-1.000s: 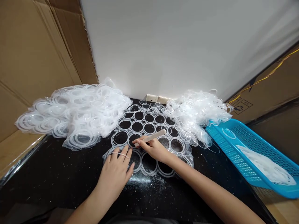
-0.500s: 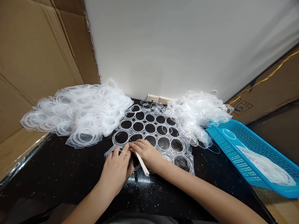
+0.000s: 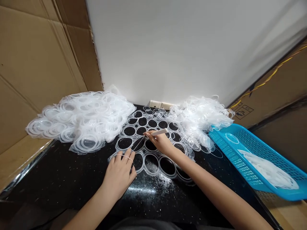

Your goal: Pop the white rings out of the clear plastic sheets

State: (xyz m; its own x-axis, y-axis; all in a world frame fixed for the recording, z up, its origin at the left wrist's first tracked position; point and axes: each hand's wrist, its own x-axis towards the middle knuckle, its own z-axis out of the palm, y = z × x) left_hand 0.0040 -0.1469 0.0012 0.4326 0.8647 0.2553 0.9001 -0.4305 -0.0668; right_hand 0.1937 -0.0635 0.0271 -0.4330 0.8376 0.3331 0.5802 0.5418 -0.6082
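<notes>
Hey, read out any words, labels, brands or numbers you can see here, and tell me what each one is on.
No word, brand or number can be read.
The printed panel on the cardboard carton seems to hold handling symbols, but it is too small and blurred to read.
The white wall plate shows no legible marking.

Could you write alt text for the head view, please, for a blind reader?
A person's right hand holds a pale stick over a holed clear plastic sheet on a black counter. The left hand, a band round its fingers, rests on the sheet. Clear plastic heaps and a blue basket lie nearby.
</notes>
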